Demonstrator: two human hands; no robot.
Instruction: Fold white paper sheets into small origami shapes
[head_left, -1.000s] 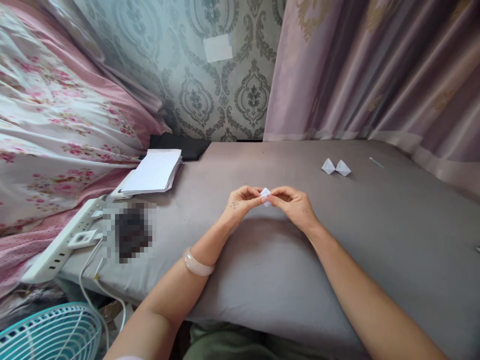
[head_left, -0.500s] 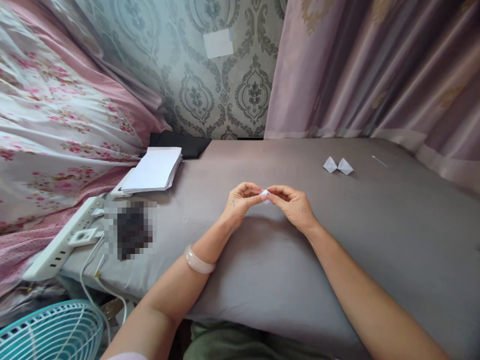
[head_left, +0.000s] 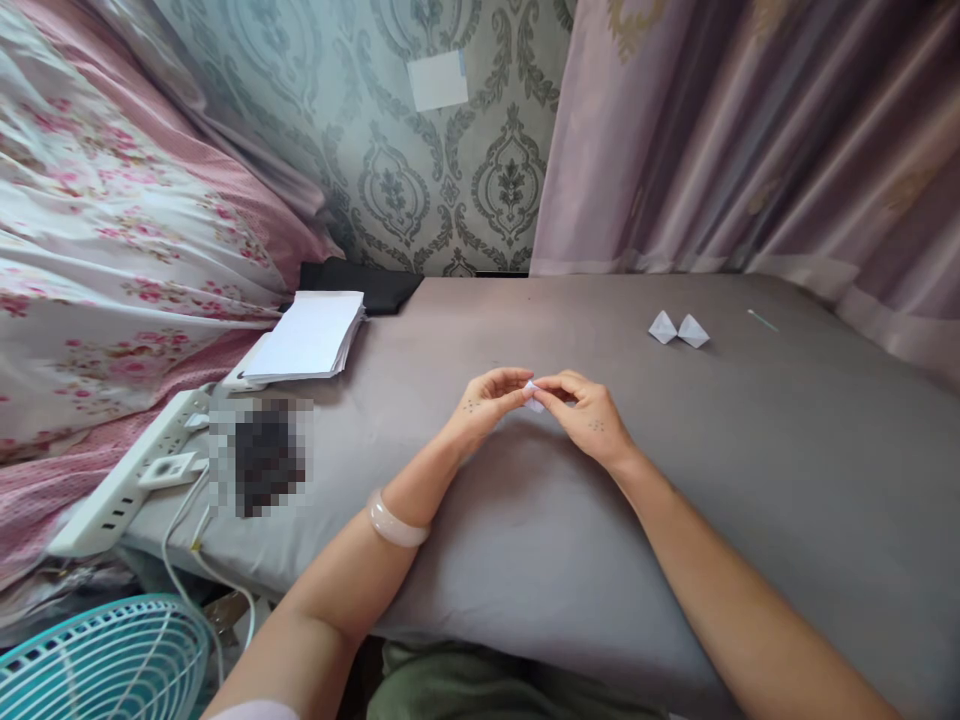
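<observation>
Between my two hands, above the grey-covered surface, is a small piece of folded white paper point(head_left: 533, 402). My left hand point(head_left: 486, 402) pinches its left side with thumb and fingers. On the opposite side my right hand point(head_left: 589, 408) grips the paper between thumb and forefinger. The fingers hide most of the paper, so its full shape cannot be made out. Two folded white paper shapes with pointed tops, one on the left point(head_left: 663, 328) and one on the right point(head_left: 693, 331), stand side by side farther back to the right.
A stack of white paper point(head_left: 309, 335) lies at the left, by a black folded item point(head_left: 367, 285). Near the left edge are a white power strip point(head_left: 131, 480) with cables and a pixelated dark object point(head_left: 268, 458). A turquoise fan point(head_left: 112, 660) stands below. A thin stick point(head_left: 763, 320) lies far right.
My right hand has turned slightly and its fingers have shifted on the paper. The folded paper is still held between both hands. The view has tilted a little.
</observation>
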